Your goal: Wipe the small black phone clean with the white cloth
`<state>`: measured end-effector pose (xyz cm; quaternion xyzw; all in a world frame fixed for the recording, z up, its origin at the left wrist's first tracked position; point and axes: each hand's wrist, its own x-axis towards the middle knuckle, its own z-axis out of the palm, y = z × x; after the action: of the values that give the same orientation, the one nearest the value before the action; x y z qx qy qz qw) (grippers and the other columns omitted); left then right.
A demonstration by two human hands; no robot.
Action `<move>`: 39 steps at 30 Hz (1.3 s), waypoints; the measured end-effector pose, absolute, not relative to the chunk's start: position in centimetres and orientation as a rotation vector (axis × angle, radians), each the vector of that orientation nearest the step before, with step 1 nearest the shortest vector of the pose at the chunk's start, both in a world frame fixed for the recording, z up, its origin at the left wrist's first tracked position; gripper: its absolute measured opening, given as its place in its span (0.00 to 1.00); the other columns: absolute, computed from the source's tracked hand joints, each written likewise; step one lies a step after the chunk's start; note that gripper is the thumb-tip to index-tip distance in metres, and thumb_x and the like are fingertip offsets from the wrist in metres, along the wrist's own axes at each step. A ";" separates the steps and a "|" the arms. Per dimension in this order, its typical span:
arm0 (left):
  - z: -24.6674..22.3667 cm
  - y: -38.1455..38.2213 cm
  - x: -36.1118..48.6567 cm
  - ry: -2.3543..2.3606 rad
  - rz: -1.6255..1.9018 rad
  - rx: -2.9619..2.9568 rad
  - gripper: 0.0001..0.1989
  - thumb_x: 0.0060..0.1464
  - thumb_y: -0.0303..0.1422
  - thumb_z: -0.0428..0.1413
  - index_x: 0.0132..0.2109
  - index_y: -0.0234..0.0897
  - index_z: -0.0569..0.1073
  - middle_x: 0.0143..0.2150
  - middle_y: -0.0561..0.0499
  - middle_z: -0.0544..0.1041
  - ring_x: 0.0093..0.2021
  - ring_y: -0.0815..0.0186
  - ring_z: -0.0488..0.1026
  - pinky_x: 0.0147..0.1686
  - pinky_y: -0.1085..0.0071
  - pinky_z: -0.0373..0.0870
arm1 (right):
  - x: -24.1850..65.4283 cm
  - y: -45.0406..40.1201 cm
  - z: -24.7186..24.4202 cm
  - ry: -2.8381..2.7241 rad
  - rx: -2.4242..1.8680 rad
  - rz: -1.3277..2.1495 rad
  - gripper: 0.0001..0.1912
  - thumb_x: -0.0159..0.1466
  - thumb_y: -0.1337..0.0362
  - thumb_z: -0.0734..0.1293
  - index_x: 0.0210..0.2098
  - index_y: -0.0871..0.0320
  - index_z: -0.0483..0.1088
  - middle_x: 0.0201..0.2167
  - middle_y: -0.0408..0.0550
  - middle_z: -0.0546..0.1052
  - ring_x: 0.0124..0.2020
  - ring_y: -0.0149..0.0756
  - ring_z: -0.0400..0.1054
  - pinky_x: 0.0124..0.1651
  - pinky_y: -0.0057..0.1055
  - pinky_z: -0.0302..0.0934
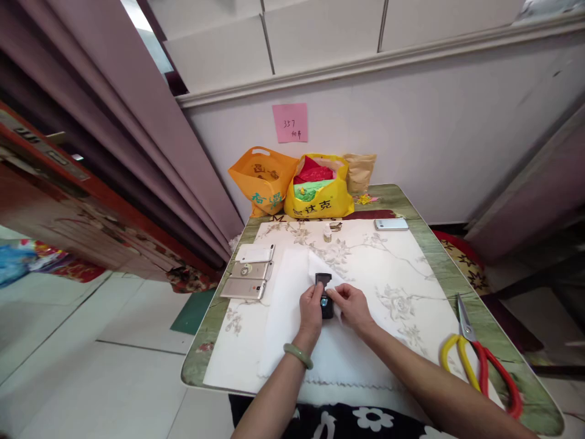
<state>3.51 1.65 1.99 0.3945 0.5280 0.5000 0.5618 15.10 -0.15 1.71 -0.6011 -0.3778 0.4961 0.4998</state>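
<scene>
My left hand, with a green bangle on its wrist, is closed around a small black phone-like device with a blue shiny spot. The thumb lies on its face. My right hand is closed in a pinch at the device's right edge, where a fold of white cloth rises to the fingers. What exactly is between those fingertips is partly hidden. Most of the cloth is spread flat under both hands, its zigzag edge towards me.
Three phones lie at the left; a silver phone is at the far right. Scissors with red and yellow handles rest near the right edge. A small bottle, an orange bag and a yellow bag stand at the back.
</scene>
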 end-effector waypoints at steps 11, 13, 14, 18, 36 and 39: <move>1.7 2.1 1.5 1.014 1.199 0.429 0.22 0.49 0.48 0.61 0.37 0.31 0.74 0.26 0.49 0.76 0.26 0.67 0.72 0.26 0.73 0.67 | 20.5 4.6 5.7 -0.733 -1.420 1.011 0.25 0.54 0.40 0.67 0.29 0.59 0.71 0.19 0.40 0.69 0.22 0.31 0.59 0.24 0.26 0.52; 1.7 2.1 1.3 0.997 1.190 0.396 0.21 0.51 0.48 0.59 0.37 0.31 0.74 0.26 0.48 0.76 0.25 0.67 0.73 0.25 0.73 0.68 | 22.0 6.0 6.2 -0.866 -1.501 0.879 0.26 0.54 0.40 0.66 0.28 0.60 0.73 0.19 0.41 0.69 0.22 0.30 0.58 0.24 0.26 0.51; 1.7 2.2 1.2 0.976 1.181 0.368 0.21 0.52 0.47 0.58 0.36 0.30 0.74 0.26 0.47 0.76 0.25 0.67 0.73 0.25 0.73 0.68 | 22.6 6.5 6.3 -0.934 -1.558 0.807 0.26 0.55 0.40 0.65 0.28 0.59 0.74 0.19 0.41 0.70 0.22 0.31 0.59 0.25 0.26 0.51; 2.3 2.5 0.8 0.848 1.182 0.222 0.17 0.57 0.42 0.54 0.37 0.29 0.75 0.28 0.44 0.78 0.28 0.65 0.75 0.31 0.69 0.73 | 23.6 7.1 6.1 -1.207 -1.754 0.592 0.22 0.57 0.43 0.64 0.26 0.56 0.76 0.24 0.43 0.75 0.24 0.33 0.64 0.30 0.28 0.54; 2.1 3.1 0.8 0.551 0.997 0.145 0.24 0.61 0.44 0.50 0.55 0.32 0.72 0.49 0.41 0.78 0.49 0.55 0.75 0.52 0.59 0.69 | 17.0 2.7 5.4 -1.433 -1.265 1.219 0.22 0.64 0.47 0.61 0.39 0.57 0.76 0.26 0.45 0.77 0.26 0.34 0.70 0.31 0.29 0.65; 2.6 2.9 0.5 0.482 0.984 0.140 0.29 0.60 0.50 0.48 0.57 0.33 0.71 0.52 0.39 0.77 0.55 0.51 0.71 0.58 0.54 0.62 | 17.3 2.3 5.4 -1.446 -1.387 0.994 0.20 0.66 0.49 0.59 0.39 0.56 0.76 0.33 0.47 0.79 0.30 0.35 0.73 0.35 0.31 0.68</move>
<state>0.54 2.91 2.55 0.0663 0.2290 0.4673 0.8514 17.33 2.32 5.44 -0.5579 -0.5814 0.3995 0.4372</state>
